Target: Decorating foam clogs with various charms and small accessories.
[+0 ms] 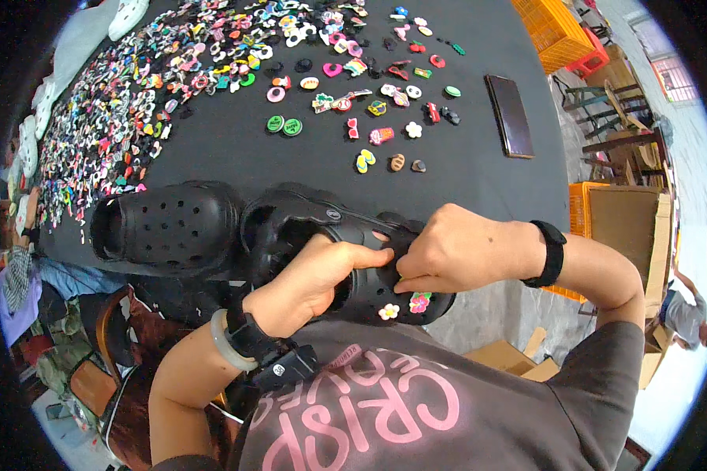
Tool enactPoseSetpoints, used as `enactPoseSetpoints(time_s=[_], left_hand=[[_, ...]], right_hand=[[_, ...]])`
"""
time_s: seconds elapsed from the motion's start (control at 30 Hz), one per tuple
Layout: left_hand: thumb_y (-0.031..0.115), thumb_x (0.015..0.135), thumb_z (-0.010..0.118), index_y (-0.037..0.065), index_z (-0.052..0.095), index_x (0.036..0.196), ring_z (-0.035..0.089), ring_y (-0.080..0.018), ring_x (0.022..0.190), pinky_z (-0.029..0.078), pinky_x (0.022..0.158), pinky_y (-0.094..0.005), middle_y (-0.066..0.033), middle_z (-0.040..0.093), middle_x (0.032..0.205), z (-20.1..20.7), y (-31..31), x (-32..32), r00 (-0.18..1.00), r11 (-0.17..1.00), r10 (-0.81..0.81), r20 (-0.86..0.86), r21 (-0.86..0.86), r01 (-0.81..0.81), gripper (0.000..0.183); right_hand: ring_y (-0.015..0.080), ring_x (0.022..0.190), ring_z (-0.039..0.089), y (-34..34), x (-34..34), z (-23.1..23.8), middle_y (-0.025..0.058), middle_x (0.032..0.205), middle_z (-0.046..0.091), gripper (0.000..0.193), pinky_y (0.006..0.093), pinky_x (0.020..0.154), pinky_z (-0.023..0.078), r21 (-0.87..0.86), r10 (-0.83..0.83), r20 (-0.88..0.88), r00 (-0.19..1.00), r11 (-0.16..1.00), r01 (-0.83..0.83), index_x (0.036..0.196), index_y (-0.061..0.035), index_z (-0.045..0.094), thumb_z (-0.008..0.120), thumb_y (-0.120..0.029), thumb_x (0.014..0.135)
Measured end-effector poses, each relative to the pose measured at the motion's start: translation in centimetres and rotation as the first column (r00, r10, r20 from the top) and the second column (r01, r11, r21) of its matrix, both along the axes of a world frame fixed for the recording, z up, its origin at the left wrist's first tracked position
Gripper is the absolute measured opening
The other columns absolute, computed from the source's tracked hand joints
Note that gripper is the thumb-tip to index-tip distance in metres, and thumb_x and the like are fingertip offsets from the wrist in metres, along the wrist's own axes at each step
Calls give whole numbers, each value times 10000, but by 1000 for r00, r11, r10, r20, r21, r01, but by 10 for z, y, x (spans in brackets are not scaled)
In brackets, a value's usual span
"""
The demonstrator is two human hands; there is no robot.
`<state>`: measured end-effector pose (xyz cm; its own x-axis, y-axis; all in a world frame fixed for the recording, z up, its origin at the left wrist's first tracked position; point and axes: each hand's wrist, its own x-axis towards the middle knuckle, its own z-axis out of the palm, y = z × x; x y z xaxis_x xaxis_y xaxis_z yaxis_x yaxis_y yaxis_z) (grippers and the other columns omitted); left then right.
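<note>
My left hand [313, 271] grips a black clog [364, 293] near the table's front edge, its fingers reaching into the shoe opening and its thumb laid over the top. My right hand [453, 253] is closed in a pinch against the clog's perforated toe; whatever is between its fingertips is hidden. A white flower charm [388, 312] and a pink flower charm [420, 301] sit in the toe, just below the right fingertips. To the left lies another black clog [169, 225], with bare holes in its upper.
A large heap of colourful shoe charms [133, 102] covers the table's far left. Several loose charms [381, 136] lie spread beyond the clog. A dark phone [510, 116] rests at the right. Orange crates [554, 33] and cardboard boxes [632, 235] stand beyond the table's right edge.
</note>
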<state>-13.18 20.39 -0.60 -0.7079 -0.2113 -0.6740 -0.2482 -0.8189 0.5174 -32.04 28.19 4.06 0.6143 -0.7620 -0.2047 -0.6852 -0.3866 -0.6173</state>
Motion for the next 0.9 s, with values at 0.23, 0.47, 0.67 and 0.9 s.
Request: enactPoseSetpoints(time_s=[0.23, 0.47, 0.67, 0.9], left_hand=[[22, 787, 670, 17, 646, 938, 640, -174, 814, 509, 751, -303, -73, 666, 909, 1, 1, 0, 999, 998, -33, 27, -46, 35, 153], [52, 796, 668, 22, 663, 955, 632, -173, 858, 488, 785, -296, -62, 674, 924, 3, -3, -4, 998, 998, -54, -22, -28, 53, 162], [49, 805, 639, 18, 665, 983, 621, -190, 896, 487, 813, -342, -64, 671, 969, -1, 0, -3, 997, 997, -68, -20, -28, 68, 182], [108, 796, 609, 35, 677, 981, 582, -160, 890, 425, 812, -305, -57, 663, 987, -6, 5, 0, 992, 983, -125, -6, -136, 123, 209]], right_hand=[[270, 528, 574, -4, -3, -2, 83, 560, 566, 273, 373, 480, 421, -48, 47, 96, 994, 998, -43, 641, -80, 580, 654, -266, 827], [222, 609, 646, 8, 12, 18, 62, 634, 626, 305, 352, 521, 471, -343, -67, -386, 920, 936, -76, 636, -85, 592, 649, -345, 786], [224, 629, 657, 0, 20, 14, 61, 645, 629, 270, 345, 545, 499, -195, 110, -412, 904, 959, -205, 695, -75, 601, 647, -325, 785], [322, 551, 590, -15, 3, 9, 107, 605, 581, 286, 409, 502, 483, -22, 181, 57, 982, 983, -180, 662, -70, 552, 601, -285, 844]])
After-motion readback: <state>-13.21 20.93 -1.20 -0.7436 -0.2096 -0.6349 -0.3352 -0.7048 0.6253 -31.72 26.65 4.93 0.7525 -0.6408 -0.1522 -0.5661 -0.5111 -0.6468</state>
